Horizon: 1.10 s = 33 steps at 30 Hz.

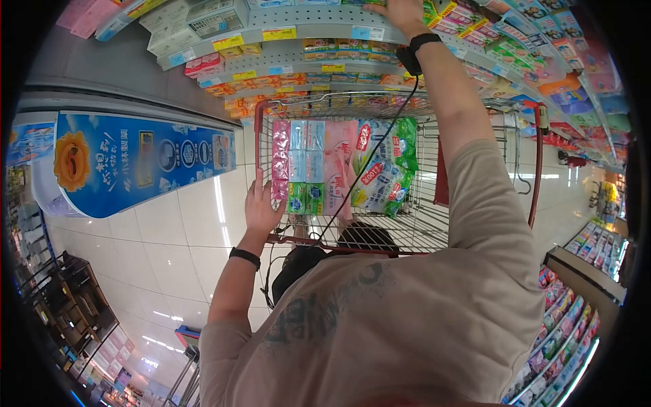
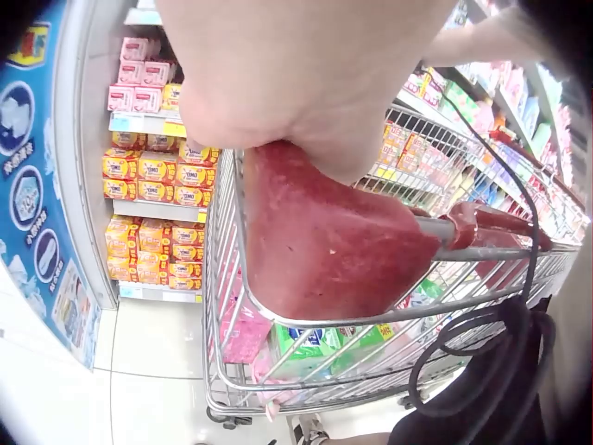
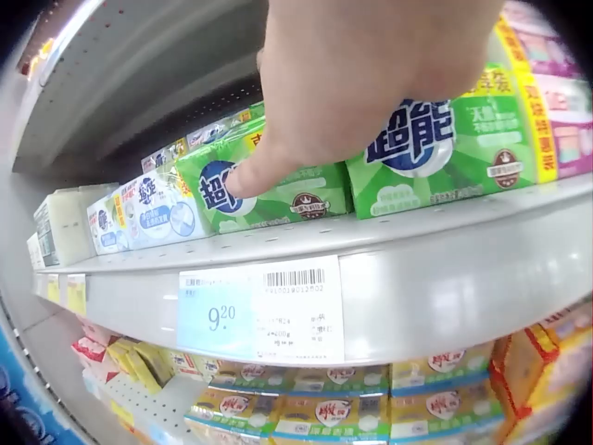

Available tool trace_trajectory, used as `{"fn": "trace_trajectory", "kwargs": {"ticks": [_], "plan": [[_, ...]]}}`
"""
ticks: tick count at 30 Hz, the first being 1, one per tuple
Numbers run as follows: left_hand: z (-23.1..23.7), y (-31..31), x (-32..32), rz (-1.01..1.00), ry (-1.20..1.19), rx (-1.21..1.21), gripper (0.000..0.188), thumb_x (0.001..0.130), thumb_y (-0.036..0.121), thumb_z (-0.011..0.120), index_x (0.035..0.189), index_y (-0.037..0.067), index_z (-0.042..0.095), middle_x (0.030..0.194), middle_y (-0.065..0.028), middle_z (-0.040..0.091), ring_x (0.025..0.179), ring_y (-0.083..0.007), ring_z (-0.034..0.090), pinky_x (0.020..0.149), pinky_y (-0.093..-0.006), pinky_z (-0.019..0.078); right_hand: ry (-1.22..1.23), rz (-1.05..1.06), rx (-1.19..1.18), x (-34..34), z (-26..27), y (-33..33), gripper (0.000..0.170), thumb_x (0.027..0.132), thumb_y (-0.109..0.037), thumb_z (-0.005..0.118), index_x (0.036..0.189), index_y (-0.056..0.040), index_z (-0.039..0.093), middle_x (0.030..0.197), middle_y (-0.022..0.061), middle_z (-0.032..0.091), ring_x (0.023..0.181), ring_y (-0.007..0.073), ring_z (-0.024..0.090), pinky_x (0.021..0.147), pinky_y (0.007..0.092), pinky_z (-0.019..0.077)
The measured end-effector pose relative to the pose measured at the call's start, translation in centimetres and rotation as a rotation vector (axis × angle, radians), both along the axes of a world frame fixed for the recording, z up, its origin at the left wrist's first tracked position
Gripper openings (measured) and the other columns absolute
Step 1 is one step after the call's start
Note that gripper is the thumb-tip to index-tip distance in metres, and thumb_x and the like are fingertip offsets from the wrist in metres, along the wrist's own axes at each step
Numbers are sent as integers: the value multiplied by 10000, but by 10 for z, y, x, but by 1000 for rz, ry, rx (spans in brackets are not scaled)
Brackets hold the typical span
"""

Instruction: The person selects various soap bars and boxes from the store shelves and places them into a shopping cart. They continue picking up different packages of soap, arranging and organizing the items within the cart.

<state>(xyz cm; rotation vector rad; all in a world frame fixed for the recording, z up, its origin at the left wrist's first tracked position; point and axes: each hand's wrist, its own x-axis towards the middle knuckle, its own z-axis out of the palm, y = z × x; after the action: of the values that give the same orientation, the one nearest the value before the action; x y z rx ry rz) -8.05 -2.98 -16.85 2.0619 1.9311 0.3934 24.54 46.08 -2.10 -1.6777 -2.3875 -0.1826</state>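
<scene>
In the right wrist view my right hand (image 3: 371, 74) reaches over a green laundry soap pack (image 3: 310, 193) on the shelf. One digit bends down onto the pack's front, and the other fingertips are hidden behind the hand. The head view has this right hand (image 1: 401, 15) at its top edge, arm stretched over the cart. My left hand (image 1: 263, 207) rests with extended fingers at the near left corner of the shopping cart (image 1: 434, 227). Seen from the left wrist, its heel lies on the cart's red plastic corner piece (image 2: 334, 246).
Pink, blue-white and green packs (image 1: 315, 163) lie in the cart. A price label (image 3: 261, 311) fronts the shelf edge, with more soap (image 3: 338, 403) below. A blue display panel (image 1: 146, 163) stands left over the tiled floor (image 1: 169, 237). A black cable (image 1: 369, 159) crosses the cart.
</scene>
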Motion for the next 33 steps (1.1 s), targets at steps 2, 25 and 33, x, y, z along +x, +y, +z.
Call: {"fn": "trace_trajectory", "kwargs": {"ticks": [2,25,33], "plan": [[-1,0,0,8,-25,-20,589,787,275,764,1255,-35,588,1613,-172,277,1251,-421,495,1024,-492,455,0,36,24,-2,2,-5,874,813,-575,715,1502,-130,416,1426,186,532,1328,366,488,1112,574,341],[-7,-4,-1,9,2,-16,556,768,218,757,1226,-43,579,1617,-193,262,1184,-411,519,993,-473,474,744,-319,-57,-27,-45,-303,739,775,-373,857,1313,41,565,1188,215,649,1082,334,657,921,390,521],[-11,-3,0,-23,20,34,529,761,206,747,1186,-61,580,1603,-238,278,1056,-409,558,906,-472,497,528,-761,-692,-43,-219,-330,883,815,-661,671,1404,-30,490,1332,197,600,1184,373,617,971,535,455]]}}
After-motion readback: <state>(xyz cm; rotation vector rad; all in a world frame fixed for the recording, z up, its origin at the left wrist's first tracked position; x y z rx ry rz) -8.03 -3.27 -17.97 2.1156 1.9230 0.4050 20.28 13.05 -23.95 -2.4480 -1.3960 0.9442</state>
